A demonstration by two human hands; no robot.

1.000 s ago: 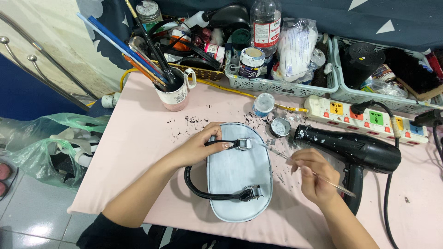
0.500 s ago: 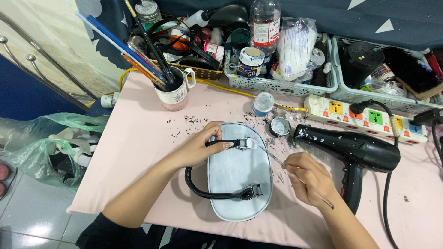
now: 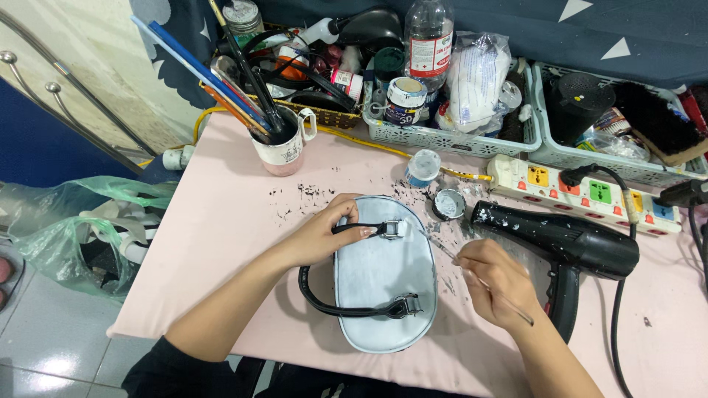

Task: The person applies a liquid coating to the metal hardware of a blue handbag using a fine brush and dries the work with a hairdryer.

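Head view, nearest first: pale blue oval handbag lying flat on pink table, close to its near edge, about midway along. Black strap handle looping out from bag's left side, fixed at two metal buckles, one at near end, one at far end. Left hand resting on far left part of bag, fingers curled loosely over strap beside far buckle, pressing rather than clenching. Right hand just off bag's right edge, fingers closed in pinch around thin brush, tip pointing towards bag's right rim, rear end sticking out past wrist.

Right of that hand: black hair dryer lying on table, nozzle towards bag, handle towards near edge, cord trailing off to right.

Further back, just past bag's far end: small open paint pot and light blue lid, dark flecks scattered over table to their left. White power strip with coloured sockets towards far right. Mug crammed with brushes towards far left corner. Along far edge: plastic baskets full of jars, bottles and bags.
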